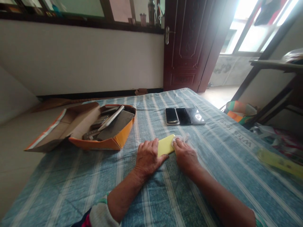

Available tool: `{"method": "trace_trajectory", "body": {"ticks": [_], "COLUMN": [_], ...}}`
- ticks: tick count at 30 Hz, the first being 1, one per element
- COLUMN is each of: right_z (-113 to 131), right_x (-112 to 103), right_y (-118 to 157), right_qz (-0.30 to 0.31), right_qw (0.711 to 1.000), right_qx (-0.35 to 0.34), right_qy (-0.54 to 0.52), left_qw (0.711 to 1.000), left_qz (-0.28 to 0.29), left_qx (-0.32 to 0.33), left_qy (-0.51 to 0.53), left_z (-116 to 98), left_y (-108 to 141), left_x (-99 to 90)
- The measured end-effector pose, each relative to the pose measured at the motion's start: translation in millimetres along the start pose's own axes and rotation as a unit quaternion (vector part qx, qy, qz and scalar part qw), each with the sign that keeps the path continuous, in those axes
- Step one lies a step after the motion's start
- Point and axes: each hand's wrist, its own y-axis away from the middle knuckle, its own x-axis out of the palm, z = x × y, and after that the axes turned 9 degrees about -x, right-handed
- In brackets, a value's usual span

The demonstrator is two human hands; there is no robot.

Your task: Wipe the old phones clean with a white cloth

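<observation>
A yellow phone (pixel 165 145), plain side up, lies low over the striped cloth. Its left end is gripped by my left hand (pixel 148 155), with the thumb along the near edge and the fingers over the far side. My right hand (pixel 186 155) pinches a crumpled white tissue (pixel 181 138) and presses it against the phone's right end. Beyond my hands, a phone with a light rim (pixel 171 116), a black phone (pixel 184 116) and a dark glossy phone (pixel 196 116) lie side by side.
An orange cardboard box (pixel 101 144) stands open on the left, its lid (pixel 59 126) folded out, with several phones (pixel 111 118) piled inside. Blue striped cloth (pixel 146 201) covers the surface. A dark red door (pixel 187 44) is at the back, a shelf (pixel 276 65) at right.
</observation>
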Motion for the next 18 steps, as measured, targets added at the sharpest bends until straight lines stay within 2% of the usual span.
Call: {"method": "trace_trajectory", "body": {"ticks": [7,11,18], "right_z": [15.7,25.5,32.7], "right_x": [17.5,24.8,28.2], "right_y": [23.1,28.9,31.9], "right_qz": [-0.095,-0.122,-0.149], "right_qw": [0.993,0.988,0.984], "right_qx": [-0.003,-0.024,-0.056], "right_qy": [0.067,0.094,0.081], "left_qw": [1.0,1.0,1.0], "left_qz": [0.005,0.008,0.009], "left_qx": [-0.005,-0.007,-0.01], "left_qy": [0.007,0.008,0.004], "left_z": [-1.7,-2.9,-3.5], "left_y": [-0.1,-0.3,-0.2], "left_x": [-2.3,-5.4,-6.5]}}
